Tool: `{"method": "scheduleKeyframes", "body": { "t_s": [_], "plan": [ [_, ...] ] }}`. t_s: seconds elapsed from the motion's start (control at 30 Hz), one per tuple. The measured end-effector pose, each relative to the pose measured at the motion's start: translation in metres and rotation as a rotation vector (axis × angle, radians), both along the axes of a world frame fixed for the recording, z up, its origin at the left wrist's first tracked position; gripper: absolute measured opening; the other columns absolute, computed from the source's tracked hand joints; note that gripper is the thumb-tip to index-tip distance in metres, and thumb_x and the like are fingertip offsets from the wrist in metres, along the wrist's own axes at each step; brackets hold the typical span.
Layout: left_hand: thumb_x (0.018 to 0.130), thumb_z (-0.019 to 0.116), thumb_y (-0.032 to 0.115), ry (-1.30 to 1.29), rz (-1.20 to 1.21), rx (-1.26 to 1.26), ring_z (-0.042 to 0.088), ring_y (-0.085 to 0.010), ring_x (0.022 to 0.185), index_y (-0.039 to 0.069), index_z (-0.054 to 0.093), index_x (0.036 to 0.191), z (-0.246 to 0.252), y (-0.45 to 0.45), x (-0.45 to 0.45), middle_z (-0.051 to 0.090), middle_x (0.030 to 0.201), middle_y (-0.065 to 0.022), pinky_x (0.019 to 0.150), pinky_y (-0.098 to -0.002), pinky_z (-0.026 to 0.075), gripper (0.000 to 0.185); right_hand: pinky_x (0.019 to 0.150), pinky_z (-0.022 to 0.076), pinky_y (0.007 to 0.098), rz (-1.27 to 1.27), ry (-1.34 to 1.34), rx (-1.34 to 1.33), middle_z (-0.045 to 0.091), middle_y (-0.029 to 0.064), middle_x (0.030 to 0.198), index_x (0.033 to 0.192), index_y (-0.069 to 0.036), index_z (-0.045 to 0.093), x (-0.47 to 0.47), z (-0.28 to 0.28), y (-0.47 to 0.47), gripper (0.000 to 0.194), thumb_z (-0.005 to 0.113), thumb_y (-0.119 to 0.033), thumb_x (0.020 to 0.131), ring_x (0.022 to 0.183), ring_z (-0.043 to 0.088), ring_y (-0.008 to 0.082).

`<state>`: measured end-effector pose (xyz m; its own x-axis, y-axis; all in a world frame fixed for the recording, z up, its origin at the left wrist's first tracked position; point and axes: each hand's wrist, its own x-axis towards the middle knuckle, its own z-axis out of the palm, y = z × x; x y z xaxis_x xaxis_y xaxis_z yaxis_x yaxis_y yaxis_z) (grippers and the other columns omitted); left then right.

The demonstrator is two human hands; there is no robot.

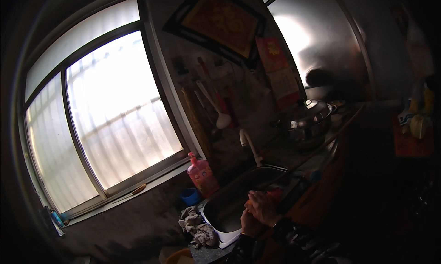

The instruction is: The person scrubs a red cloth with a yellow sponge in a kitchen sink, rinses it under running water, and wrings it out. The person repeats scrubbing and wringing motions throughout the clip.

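Note:
My left hand (249, 223) and my right hand (264, 209) are close together over the front of a steel sink (224, 212). The fingers of both are closed around a small orange item (249, 203), mostly covered by them; its kind cannot be told. Just past my right hand is a red thing (275, 193), dim and partly hidden. A pale curved faucet (253, 147) rises at the sink's back edge. A crumpled grey cloth (200, 228) lies at the sink's left corner.
A pink pump bottle (203, 176) and a blue cup (190, 196) stand left of the sink. A lidded steel pot (305, 121) sits beyond it. Utensils, including a white ladle (223, 120), hang on the wall. A wooden-handled tool (137, 189) lies on the windowsill. The right side is very dark.

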<state>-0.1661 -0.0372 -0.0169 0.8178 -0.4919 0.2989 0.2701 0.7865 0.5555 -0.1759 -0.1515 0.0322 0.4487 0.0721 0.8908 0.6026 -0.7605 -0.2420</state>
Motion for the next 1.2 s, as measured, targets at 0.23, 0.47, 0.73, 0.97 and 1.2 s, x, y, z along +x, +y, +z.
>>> {"method": "scheduleKeyframes", "body": {
  "t_s": [0.23, 0.47, 0.73, 0.97, 1.2],
  "plan": [
    [0.111, 0.038, 0.042, 0.036, -0.231, -0.533, 0.045, -0.0294, 0.145, 0.011, 0.04, 0.158, -0.024, -0.001, 0.007, 0.045, 0.158, -0.0109, 0.122, -0.0433, 0.036, 0.056, 0.106, 0.0477, 0.0469, 0.057, 0.035, -0.108, 0.062, 0.0181, 0.143, 0.135, 0.0, 0.061, -0.012, -0.005, 0.013, 0.052, 0.063, -0.04, 0.102, 0.13, 0.059, 0.0347],
    [0.111, 0.042, 0.044, 0.019, 0.067, 0.033, 0.047, -0.0286, 0.145, 0.013, 0.041, 0.157, 0.003, -0.009, 0.0, 0.048, 0.157, -0.0091, 0.123, -0.0449, 0.036, 0.056, 0.103, 0.0494, 0.0522, 0.082, 0.292, -0.062, 0.067, 0.0225, 0.132, 0.126, 0.001, 0.064, 0.028, -0.001, 0.005, 0.051, 0.06, -0.045, 0.104, 0.12, 0.064, 0.042],
    [0.108, 0.036, 0.066, -0.007, 0.087, -0.062, 0.051, -0.0319, 0.139, 0.012, 0.047, 0.152, -0.013, -0.006, 0.011, 0.052, 0.153, -0.0124, 0.118, -0.0465, 0.041, 0.071, 0.105, 0.0478, 0.0519, 0.003, 0.144, -0.064, 0.063, 0.0201, 0.137, 0.127, -0.007, 0.07, 0.007, -0.01, 0.01, 0.043, 0.061, -0.042, 0.103, 0.125, 0.06, 0.0409],
    [0.099, 0.033, 0.083, 0.192, 0.155, 0.21, 0.048, -0.0351, 0.143, 0.01, 0.044, 0.155, -0.003, 0.003, -0.005, 0.049, 0.156, -0.0139, 0.12, -0.051, 0.038, 0.093, 0.103, 0.0491, 0.0516, -0.033, 0.2, -0.09, 0.064, 0.0149, 0.128, 0.13, -0.013, 0.07, -0.03, -0.017, 0.0, 0.04, 0.066, -0.037, 0.098, 0.117, 0.061, 0.0367],
    [0.103, 0.03, 0.076, 0.005, 0.068, 0.084, 0.041, -0.0349, 0.149, 0.016, 0.033, 0.162, 0.017, -0.018, -0.019, 0.04, 0.163, -0.0125, 0.124, -0.0526, 0.032, 0.085, 0.104, 0.0451, 0.0524, -0.159, 0.202, -0.101, 0.064, 0.0132, 0.128, 0.127, -0.013, 0.071, 0.002, -0.005, -0.004, 0.042, 0.068, -0.042, 0.096, 0.117, 0.06, 0.0363]
  ]
}}
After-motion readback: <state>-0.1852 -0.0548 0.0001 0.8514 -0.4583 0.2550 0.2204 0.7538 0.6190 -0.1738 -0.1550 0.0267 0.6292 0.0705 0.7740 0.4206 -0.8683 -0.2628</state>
